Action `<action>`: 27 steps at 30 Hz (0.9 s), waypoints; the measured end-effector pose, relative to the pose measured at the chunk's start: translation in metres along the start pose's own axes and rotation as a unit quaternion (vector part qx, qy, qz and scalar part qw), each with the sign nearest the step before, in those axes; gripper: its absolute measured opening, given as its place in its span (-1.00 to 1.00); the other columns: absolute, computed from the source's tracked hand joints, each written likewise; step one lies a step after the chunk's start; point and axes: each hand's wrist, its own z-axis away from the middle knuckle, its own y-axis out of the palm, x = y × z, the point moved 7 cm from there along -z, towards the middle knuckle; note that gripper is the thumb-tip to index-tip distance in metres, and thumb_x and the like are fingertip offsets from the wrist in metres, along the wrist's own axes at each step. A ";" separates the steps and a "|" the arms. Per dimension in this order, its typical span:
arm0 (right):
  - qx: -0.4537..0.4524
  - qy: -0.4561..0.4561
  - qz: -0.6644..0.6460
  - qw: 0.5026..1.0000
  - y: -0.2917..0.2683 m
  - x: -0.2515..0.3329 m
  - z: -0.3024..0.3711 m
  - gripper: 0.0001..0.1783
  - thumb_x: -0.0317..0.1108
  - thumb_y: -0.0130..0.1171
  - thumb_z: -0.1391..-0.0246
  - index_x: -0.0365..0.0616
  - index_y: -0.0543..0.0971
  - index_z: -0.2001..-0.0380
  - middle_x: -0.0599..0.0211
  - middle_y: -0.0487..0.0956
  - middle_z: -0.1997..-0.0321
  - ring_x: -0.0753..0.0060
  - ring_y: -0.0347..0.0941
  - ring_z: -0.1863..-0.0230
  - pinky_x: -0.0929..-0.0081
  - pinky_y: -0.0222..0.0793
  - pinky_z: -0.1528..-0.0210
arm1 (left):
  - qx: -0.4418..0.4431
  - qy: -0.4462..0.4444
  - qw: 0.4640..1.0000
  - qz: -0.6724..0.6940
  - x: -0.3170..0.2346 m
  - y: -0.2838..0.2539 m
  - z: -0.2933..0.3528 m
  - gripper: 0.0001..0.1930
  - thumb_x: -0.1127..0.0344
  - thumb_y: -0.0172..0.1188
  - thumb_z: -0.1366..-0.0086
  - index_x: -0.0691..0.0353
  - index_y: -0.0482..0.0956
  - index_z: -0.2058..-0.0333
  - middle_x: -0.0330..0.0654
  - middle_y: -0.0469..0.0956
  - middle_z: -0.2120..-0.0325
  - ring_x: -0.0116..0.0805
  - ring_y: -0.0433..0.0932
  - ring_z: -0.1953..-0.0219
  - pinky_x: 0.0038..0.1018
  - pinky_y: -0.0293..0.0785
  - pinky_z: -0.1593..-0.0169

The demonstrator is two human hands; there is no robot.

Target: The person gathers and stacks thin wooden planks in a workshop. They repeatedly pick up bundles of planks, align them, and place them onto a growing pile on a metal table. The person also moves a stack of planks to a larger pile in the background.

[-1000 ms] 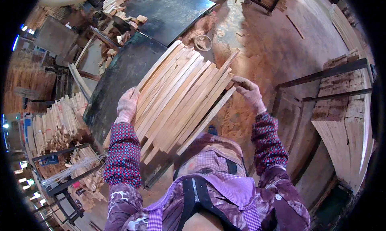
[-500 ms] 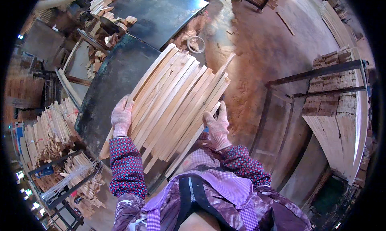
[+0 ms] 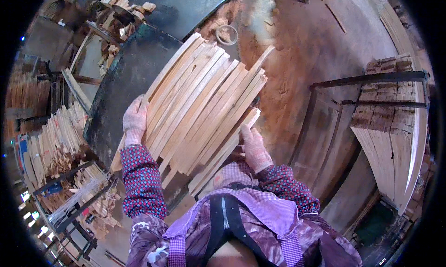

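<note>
A bundle of long pale wooden strips (image 3: 200,109) lies slanting before me, its far ends uneven and one strip curving out at the far right. My left hand (image 3: 135,120), in a pale knitted glove, presses round the bundle's left side. On the near right, my gloved right hand (image 3: 254,148) grips a wooden strip (image 3: 227,151) at the bundle's edge. That strip sticks out a little from the others, and its end shows just above my fingers. The fingertips beneath the wood are hidden. Under the bundle's left part is a dark metal tabletop (image 3: 123,76).
At the right stands a tall stack of boards (image 3: 388,127) behind a dark metal frame (image 3: 371,80). More strips are piled on a rack (image 3: 58,141) at the left. Offcuts (image 3: 109,58) lie beyond the tabletop, near a pale ring (image 3: 226,34). Sawdust covers the floor (image 3: 288,81).
My right hand has closed from spread fingers onto the edge strip, which now stands out from the bundle's right side. My left hand still holds the left side. The view has shifted slightly.
</note>
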 end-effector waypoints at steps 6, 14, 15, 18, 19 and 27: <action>0.032 -0.168 0.018 0.985 0.021 -0.066 -0.019 -0.62 -0.17 0.19 -0.11 -0.35 0.53 0.26 0.07 0.57 0.41 0.27 0.55 0.43 0.33 0.49 0.42 | 0.002 -0.011 1.000 -0.010 0.004 -0.003 -0.004 -0.60 0.15 0.17 -0.31 0.16 0.56 -0.07 -0.09 0.57 -0.05 -0.22 0.51 -0.12 -0.39 0.36 -0.19; -0.023 -0.012 -0.114 0.993 -0.039 0.020 -0.005 -0.68 -0.20 0.16 -0.14 -0.32 0.55 0.37 0.17 0.57 0.35 0.33 0.53 0.46 0.38 0.49 0.51 | 0.063 -0.009 0.998 0.020 -0.012 -0.007 -0.005 -0.58 0.10 0.13 -0.34 0.18 0.54 -0.09 -0.09 0.58 -0.02 -0.20 0.51 -0.10 -0.40 0.34 -0.18; -0.017 -0.130 0.079 0.988 -0.044 0.031 -0.011 -0.67 -0.19 0.17 -0.13 -0.33 0.55 0.37 0.18 0.57 0.36 0.33 0.54 0.46 0.38 0.51 0.50 | 0.080 -0.013 0.997 0.003 -0.021 -0.008 -0.004 -0.57 0.09 0.12 -0.34 0.18 0.53 -0.09 -0.08 0.58 -0.02 -0.20 0.51 -0.10 -0.39 0.34 -0.18; -0.017 -0.091 0.078 0.993 -0.040 0.032 -0.028 -0.61 -0.14 0.17 -0.12 -0.36 0.56 0.34 0.12 0.56 0.47 0.28 0.54 0.48 0.33 0.46 0.44 | 0.109 -0.014 0.994 -0.005 -0.002 -0.013 -0.009 -0.55 0.06 0.10 -0.36 0.23 0.52 -0.09 -0.05 0.58 0.00 -0.17 0.51 -0.09 -0.35 0.34 -0.17; -0.025 -0.008 -0.018 0.999 -0.040 0.023 -0.030 -0.58 -0.11 0.16 -0.12 -0.38 0.57 0.33 0.08 0.55 0.51 0.26 0.53 0.49 0.30 0.42 0.41 | 0.116 -0.007 0.993 0.000 -0.003 -0.013 -0.009 -0.54 0.06 0.10 -0.36 0.24 0.52 -0.09 -0.05 0.59 0.01 -0.18 0.52 -0.07 -0.35 0.35 -0.16; 0.024 -0.114 0.053 0.992 -0.046 0.035 -0.037 -0.63 -0.17 0.15 -0.17 -0.35 0.54 0.24 0.19 0.57 0.37 0.30 0.61 0.37 0.28 0.66 0.43 | 0.226 -0.053 0.968 0.092 -0.024 -0.011 -0.010 -0.55 0.07 0.09 -0.35 0.31 0.55 -0.04 -0.07 0.62 0.11 -0.32 0.56 0.06 -0.40 0.40 -0.07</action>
